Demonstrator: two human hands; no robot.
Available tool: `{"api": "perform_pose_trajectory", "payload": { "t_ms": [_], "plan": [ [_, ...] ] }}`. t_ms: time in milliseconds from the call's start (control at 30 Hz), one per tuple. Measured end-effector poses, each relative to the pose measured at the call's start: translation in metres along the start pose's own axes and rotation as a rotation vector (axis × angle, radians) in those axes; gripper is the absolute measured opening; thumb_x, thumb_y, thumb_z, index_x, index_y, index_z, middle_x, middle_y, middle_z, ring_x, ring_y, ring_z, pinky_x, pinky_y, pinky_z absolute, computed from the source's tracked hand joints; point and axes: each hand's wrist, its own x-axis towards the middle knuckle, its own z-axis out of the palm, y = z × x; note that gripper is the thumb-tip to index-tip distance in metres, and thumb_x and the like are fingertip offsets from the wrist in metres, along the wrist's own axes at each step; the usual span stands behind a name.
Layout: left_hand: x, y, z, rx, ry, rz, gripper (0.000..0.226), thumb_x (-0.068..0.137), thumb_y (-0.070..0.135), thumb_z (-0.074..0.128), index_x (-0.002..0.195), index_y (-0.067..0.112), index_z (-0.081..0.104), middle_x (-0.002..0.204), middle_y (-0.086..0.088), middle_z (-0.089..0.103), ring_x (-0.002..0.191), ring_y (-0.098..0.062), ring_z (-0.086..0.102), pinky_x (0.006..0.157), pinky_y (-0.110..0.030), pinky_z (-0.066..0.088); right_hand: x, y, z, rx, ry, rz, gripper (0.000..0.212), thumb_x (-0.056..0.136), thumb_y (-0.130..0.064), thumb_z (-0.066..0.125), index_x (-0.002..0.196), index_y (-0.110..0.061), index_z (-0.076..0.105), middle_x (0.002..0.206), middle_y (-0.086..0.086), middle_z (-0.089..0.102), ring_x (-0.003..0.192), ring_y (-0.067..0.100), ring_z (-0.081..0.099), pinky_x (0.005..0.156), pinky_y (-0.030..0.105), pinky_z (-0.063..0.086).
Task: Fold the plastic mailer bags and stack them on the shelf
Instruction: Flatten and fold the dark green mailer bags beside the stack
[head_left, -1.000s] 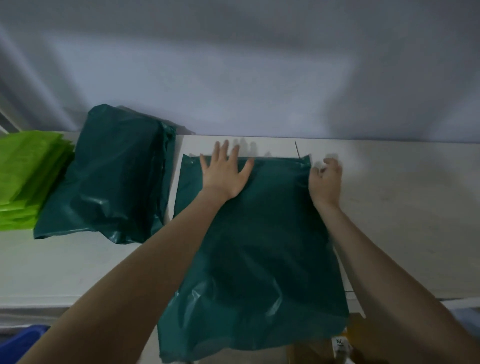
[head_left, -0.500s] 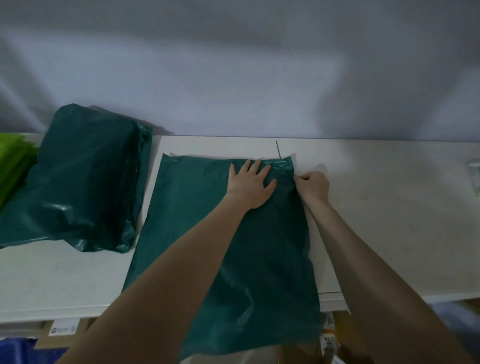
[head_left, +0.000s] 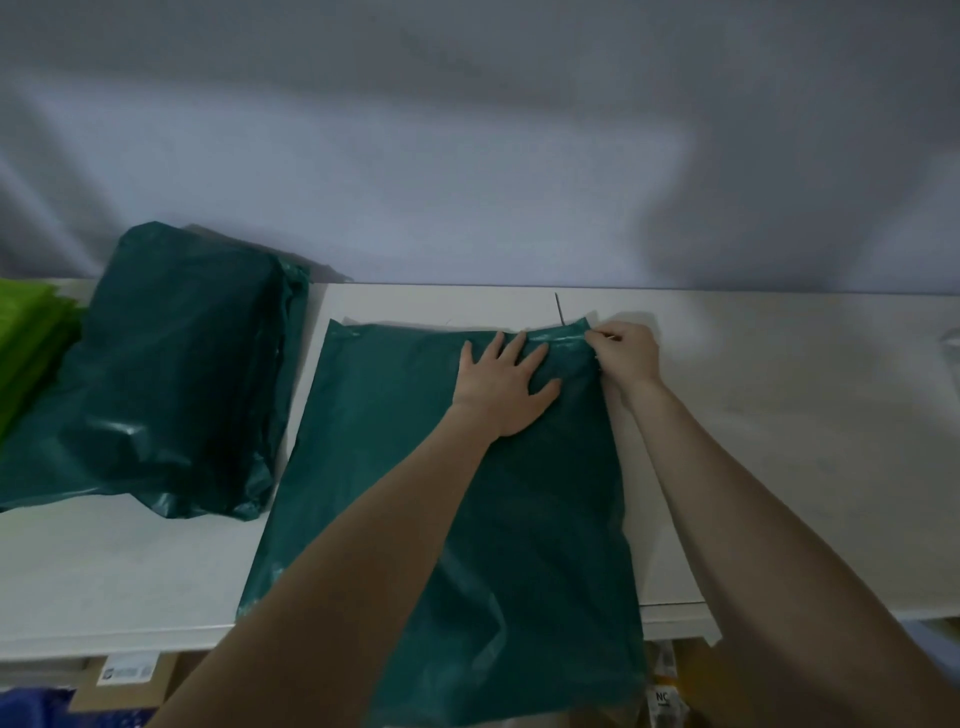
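Pale wall (head_left: 467, 156) behind white shelf (head_left: 779, 415). Dark green mailer bag (head_left: 519, 519) flat, long axis running wall to near edge, overhanging it. Left hand (head_left: 504, 384) spread flat on top end; right hand (head_left: 626, 356) pinching far right corner. Dark green stack (head_left: 171, 374) lying left.

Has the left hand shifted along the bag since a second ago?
Yes. The left hand slid right along the dark green bag, toward the right hand.

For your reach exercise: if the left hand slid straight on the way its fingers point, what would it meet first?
The left hand would cross the bag's far edge onto bare shelf, then probably the wall; depth is unclear.
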Motion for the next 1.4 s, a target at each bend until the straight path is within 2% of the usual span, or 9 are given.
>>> {"api": "perform_pose_trajectory", "payload": {
  "t_ms": [300,500,667,800,933,1033,1100,1200,1400],
  "plan": [
    [-0.001,-0.001,0.003,-0.013,0.031,0.008,0.065,0.093,0.062,0.018,0.150,0.033,0.008,0.159,0.005,0.003,0.146,-0.019,-0.002,0.115,-0.052,-0.004,0.001,0.009,0.002,-0.046,0.098,0.096,0.026,0.089,-0.010,0.044,0.089,0.006,0.065,0.085,0.014,0.064,0.079,0.027,0.058,0.073,0.033,0.048],
    [-0.002,-0.002,0.001,-0.039,0.026,0.018,0.066,0.092,0.063,0.019,0.150,0.033,0.008,0.159,0.006,0.003,0.146,-0.019,-0.002,0.115,-0.051,-0.005,0.003,-0.001,0.001,-0.011,0.046,0.032,0.030,0.090,-0.034,0.053,0.079,-0.009,0.064,0.081,0.008,0.066,0.079,0.025,0.063,0.080,0.035,0.052],
    [-0.002,-0.003,0.003,-0.036,0.043,0.028,0.065,0.092,0.063,0.019,0.150,0.034,0.009,0.159,0.006,0.003,0.146,-0.019,-0.002,0.115,-0.051,-0.005,0.007,-0.010,0.010,-0.075,0.072,0.023,0.019,0.087,-0.014,0.055,0.091,-0.002,0.069,0.095,0.012,0.069,0.092,0.026,0.062,0.079,0.030,0.046],
    [0.000,-0.004,0.003,-0.078,0.032,0.021,0.066,0.092,0.063,0.020,0.150,0.034,0.007,0.159,0.006,0.001,0.146,-0.017,-0.003,0.115,-0.051,-0.006,0.007,-0.009,0.014,-0.053,0.128,0.102,0.027,0.090,-0.014,0.047,0.064,-0.006,0.053,0.070,0.008,0.056,0.078,0.026,0.054,0.066,0.028,0.037],
    [-0.001,-0.008,-0.015,-0.673,0.036,-0.005,0.055,0.098,0.044,0.032,0.149,0.031,0.014,0.159,0.005,0.004,0.146,-0.014,-0.001,0.116,-0.041,-0.007,0.000,-0.012,0.019,-0.162,0.193,-0.011,0.022,0.091,-0.014,0.047,0.102,-0.001,0.060,0.108,0.019,0.061,0.106,0.034,0.054,0.084,0.033,0.039],
    [-0.010,-0.024,-0.030,-1.065,0.235,-0.066,0.041,0.099,0.023,0.038,0.139,0.023,0.038,0.151,0.001,0.031,0.136,-0.015,0.030,0.113,-0.030,0.020,-0.016,-0.031,0.027,-0.344,0.202,-0.222,0.030,0.091,-0.016,0.048,0.118,-0.003,0.054,0.125,0.017,0.049,0.117,0.033,0.042,0.094,0.033,0.031],
    [-0.016,-0.041,-0.031,-0.829,0.420,-0.106,0.035,0.097,0.016,0.038,0.130,0.016,0.049,0.139,-0.002,0.046,0.125,-0.019,0.042,0.104,-0.030,0.032,-0.034,-0.049,0.040,-0.384,0.124,-0.375,0.031,0.092,-0.017,0.047,0.120,-0.004,0.053,0.127,0.015,0.049,0.118,0.031,0.042,0.096,0.036,0.034],
    [-0.025,-0.070,-0.028,-0.481,0.484,-0.197,0.036,0.097,0.018,0.036,0.128,0.010,0.052,0.133,-0.010,0.050,0.120,-0.027,0.044,0.098,-0.038,0.038,-0.061,-0.072,0.073,-0.416,-0.063,-0.549,0.037,0.095,-0.024,0.044,0.126,-0.006,0.050,0.130,0.011,0.049,0.120,0.027,0.042,0.097,0.038,0.037],
    [-0.045,-0.135,-0.015,-0.243,0.212,-0.276,0.042,0.100,0.034,0.025,0.138,0.022,0.038,0.146,-0.001,0.036,0.132,-0.025,0.034,0.107,-0.042,0.025,-0.081,-0.068,0.118,-0.650,-0.359,-0.531,0.053,0.099,-0.043,0.029,0.144,-0.016,0.032,0.151,0.001,0.031,0.139,0.019,0.024,0.114,0.048,0.015]
  ]
}}
